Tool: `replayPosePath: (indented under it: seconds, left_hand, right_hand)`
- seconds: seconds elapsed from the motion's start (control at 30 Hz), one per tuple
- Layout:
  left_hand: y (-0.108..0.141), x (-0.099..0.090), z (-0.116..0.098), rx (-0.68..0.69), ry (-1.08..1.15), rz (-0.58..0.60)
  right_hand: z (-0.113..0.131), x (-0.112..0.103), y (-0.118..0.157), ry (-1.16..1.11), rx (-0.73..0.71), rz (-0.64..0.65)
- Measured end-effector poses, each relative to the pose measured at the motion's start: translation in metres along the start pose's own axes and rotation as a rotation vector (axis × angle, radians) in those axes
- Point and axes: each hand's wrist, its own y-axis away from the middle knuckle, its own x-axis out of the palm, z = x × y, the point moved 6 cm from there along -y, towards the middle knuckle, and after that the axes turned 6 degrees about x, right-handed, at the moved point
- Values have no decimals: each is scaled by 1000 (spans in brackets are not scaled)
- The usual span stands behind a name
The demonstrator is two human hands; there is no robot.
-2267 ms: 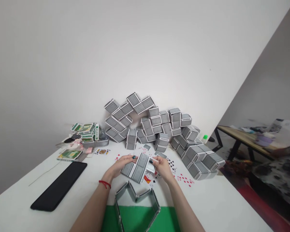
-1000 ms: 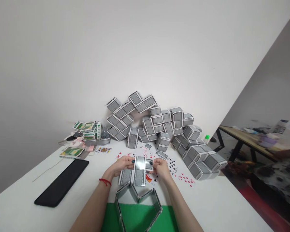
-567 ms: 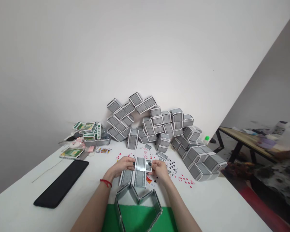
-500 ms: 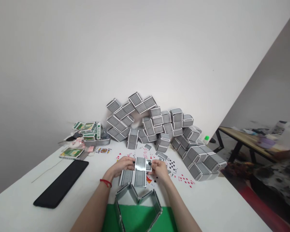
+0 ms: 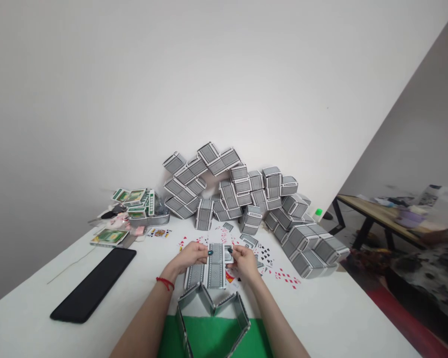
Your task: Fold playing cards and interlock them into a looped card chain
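Between both hands is a grey-backed playing card [image 5: 216, 252], held upright above the white table. My left hand [image 5: 191, 254], with a red string at the wrist, pinches its left edge. On the other side my right hand [image 5: 243, 259] grips a small grey folded card piece [image 5: 228, 254] at the card's right edge. Just below, two grey-backed cards [image 5: 196, 276] lie side by side, partly behind the held one. Nearer to me, a heart-shaped ring of folded cards [image 5: 243, 312] stands partly on a green sheet [image 5: 205, 330].
Stacked folded-card blocks [image 5: 227, 194] line the wall. Loose cards [image 5: 266, 256] lie face up behind and right of my hands. A black phone-like slab [image 5: 95, 286], card boxes [image 5: 136, 197] and pink items are at the left. Another table [image 5: 381, 211] stands far right.
The held card has shifted slightly and lost its bright glare, lining up with the card below. My left fingers now show a dark nail on its front.
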Motion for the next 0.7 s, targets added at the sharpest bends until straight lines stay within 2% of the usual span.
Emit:
replayPosePath:
  seconds: [0.07,0.13,0.17,0.23,0.33,0.57,0.7]
  left_hand:
    - [-3,-2,1,23,5,-33]
    - [-5,-4,1,46,13,-65]
    - [-6,-5,2,56,18,-77]
    - [-7,-6,1,66,23,-92]
    - [-6,-5,0,70,25,-99]
    - [-5,6,-3,63,6,-59]
    - [-5,8,-1,52,-5,-47]
  right_hand:
    - [9,-7,6,116,-96,-147]
    - [24,-10,17,340,-256,-327]
    - [31,-7,23,463,-323,-378]
    - [38,4,29,636,-363,-358]
    - [35,17,29,693,-284,-262]
    - [23,15,17,412,-226,-184]
    - [18,11,17,324,-225,-249]
